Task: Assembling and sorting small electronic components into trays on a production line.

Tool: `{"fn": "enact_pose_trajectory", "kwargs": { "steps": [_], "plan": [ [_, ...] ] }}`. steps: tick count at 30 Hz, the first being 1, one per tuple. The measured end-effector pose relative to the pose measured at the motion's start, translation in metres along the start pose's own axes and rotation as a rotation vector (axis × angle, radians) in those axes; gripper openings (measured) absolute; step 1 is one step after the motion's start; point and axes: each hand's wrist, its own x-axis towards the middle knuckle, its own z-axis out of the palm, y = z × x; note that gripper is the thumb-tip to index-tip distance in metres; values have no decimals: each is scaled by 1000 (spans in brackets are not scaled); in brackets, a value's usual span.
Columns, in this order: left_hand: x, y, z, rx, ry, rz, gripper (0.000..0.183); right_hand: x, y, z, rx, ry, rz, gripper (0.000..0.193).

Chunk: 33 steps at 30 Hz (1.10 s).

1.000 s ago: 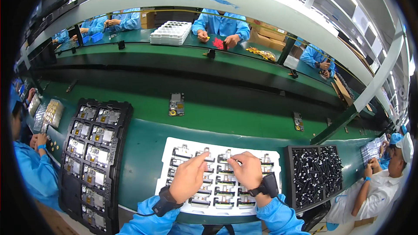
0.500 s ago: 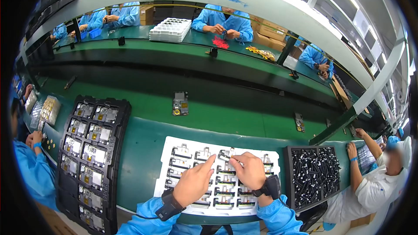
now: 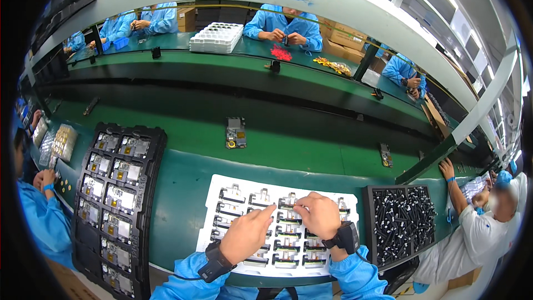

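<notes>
A white moulded tray [image 3: 222, 189] of several small black-and-metal parts lies in front of me on the green bench. My left hand [image 3: 247, 233] rests over its middle with the index finger stretched toward the upper rows. My right hand [image 3: 317, 214] hovers just to the right of it, fingers curled and pinched at a small part near the tray's top middle; whether the part is lifted I cannot tell. Both wrists wear black straps above blue sleeves.
A long black tray [image 3: 116, 200] of circuit boards lies to my left, a black tray [image 3: 400, 222] of small dark parts to my right. A single board [image 3: 236, 132] sits on the green conveyor [image 3: 311, 150]. Co-workers sit on both sides and across the line.
Both hands moved up the white tray toward its top rows and came closer together. The view shifted slightly left.
</notes>
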Motion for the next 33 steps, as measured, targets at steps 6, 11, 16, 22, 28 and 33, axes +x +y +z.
{"fn": "enact_pose_trajectory", "kwargs": {
  "steps": [6,11,16,22,28,33],
  "plan": [
    [9,11,6,12,-52,-17,29,-10,19,-3,-67,24,-51,13],
    [0,3,-4,91,-79,39,27,5,18,22,181,-92,3,12],
    [9,21,-4,124,-219,28,26,12,21,16,234,17,93,14],
    [0,35,-5,48,-132,244,45,-41,-10,20,1660,-98,378,37],
    [-23,67,26,163,-110,409,42,-87,-31,72,2244,23,527,34],
    [-51,89,28,135,-23,403,25,-130,-65,48,2385,57,403,34]
  ]
}}
